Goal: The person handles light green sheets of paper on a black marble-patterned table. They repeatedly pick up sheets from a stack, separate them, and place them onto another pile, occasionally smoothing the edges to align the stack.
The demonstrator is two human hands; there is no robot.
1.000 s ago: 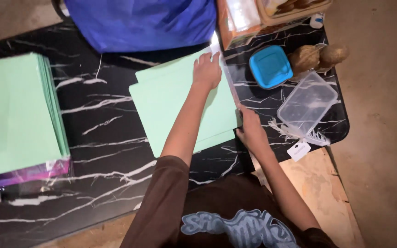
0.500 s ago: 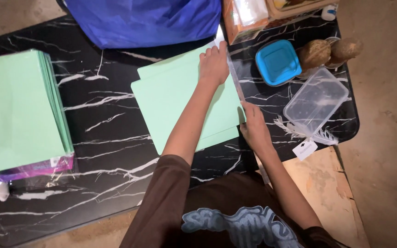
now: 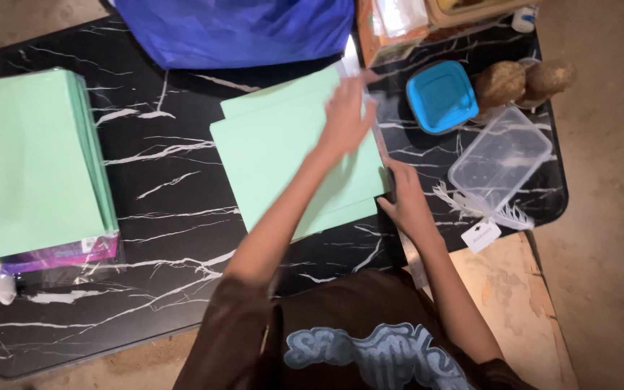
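Green paper sheets (image 3: 283, 159) lie at frame centre on the black marbled counter (image 3: 160, 188). Left hand (image 3: 346, 115) is flat, fingers spread on the sheets' upper right corner. Right hand (image 3: 406, 202) sits at the sheets' right edge, fingers curled on it; grip unclear. Thick green paper stack (image 3: 30, 159) at left, well apart. Blue lid (image 3: 442, 96) and clear tub (image 3: 500, 159) at right.

Dim, warm indoor light; the glossy black surface (image 3: 146, 238) carries soft sheen without hard glare, shadows are faint, and the left hand (image 3: 344, 115) is smeared by motion blur while the rest is fairly sharp
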